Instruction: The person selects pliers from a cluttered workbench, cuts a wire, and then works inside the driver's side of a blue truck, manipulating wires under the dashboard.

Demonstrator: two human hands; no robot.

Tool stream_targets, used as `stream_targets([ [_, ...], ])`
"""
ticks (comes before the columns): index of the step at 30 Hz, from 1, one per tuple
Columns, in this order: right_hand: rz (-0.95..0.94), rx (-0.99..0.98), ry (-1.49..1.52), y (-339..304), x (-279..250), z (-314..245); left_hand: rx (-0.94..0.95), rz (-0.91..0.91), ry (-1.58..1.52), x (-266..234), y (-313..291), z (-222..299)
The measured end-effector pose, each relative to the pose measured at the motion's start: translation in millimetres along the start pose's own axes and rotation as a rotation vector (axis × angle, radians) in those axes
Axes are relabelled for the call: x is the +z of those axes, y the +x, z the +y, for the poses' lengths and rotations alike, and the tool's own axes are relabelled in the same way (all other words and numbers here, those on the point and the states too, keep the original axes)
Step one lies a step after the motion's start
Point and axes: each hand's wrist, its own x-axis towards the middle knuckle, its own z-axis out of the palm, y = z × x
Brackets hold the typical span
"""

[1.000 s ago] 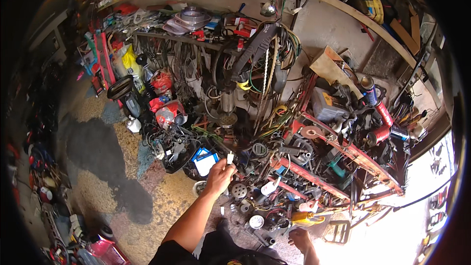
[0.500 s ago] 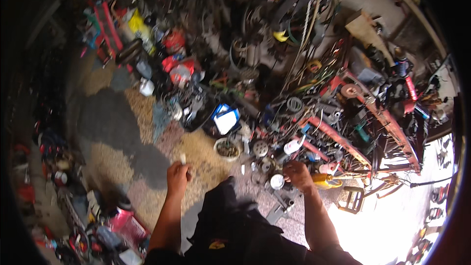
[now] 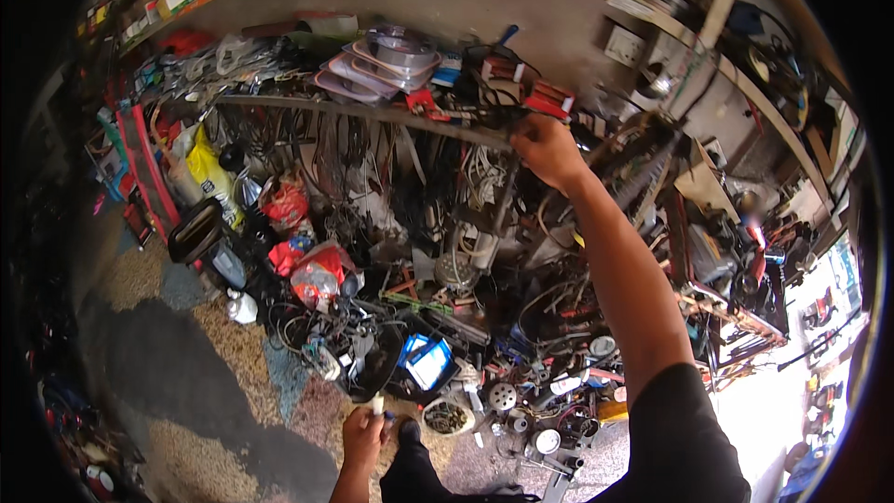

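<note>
My right hand (image 3: 551, 154) reaches far up to the edge of a cluttered shelf (image 3: 372, 112). Its fingers are curled in beside a dark item and a red box (image 3: 549, 98); what they hold, if anything, is hidden. Low in the picture, my left hand (image 3: 361, 440) is closed around a small object with a pale, cream-coloured tip (image 3: 377, 405) standing out above the fist. Just right of this hand, on the floor, is a round white tub (image 3: 473, 416) of small metal parts. A blue-edged tray (image 3: 428, 363) lies beyond it.
Clear plastic packs (image 3: 377, 70) are stacked on the shelf. Under it hang many cables and hoses. Red plastic bags (image 3: 321, 272), a yellow bag (image 3: 209, 168) and a white bottle (image 3: 242, 305) stand at left. Loose metal parts crowd the floor at right.
My right hand has risen from the floor parts up to the shelf. The view has tilted up, bringing the shelf into sight. My left hand stays low, still holding the pale-tipped object.
</note>
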Motion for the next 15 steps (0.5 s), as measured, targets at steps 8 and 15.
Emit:
stream_targets([
  [8,-0.075,0.185,-0.611,129,81,46,-0.046,0.25,-0.021,-105,45,16],
  [15,0.039,0.164,-0.655,137,102,71,-0.005,0.245,0.091,-112,56,55],
])
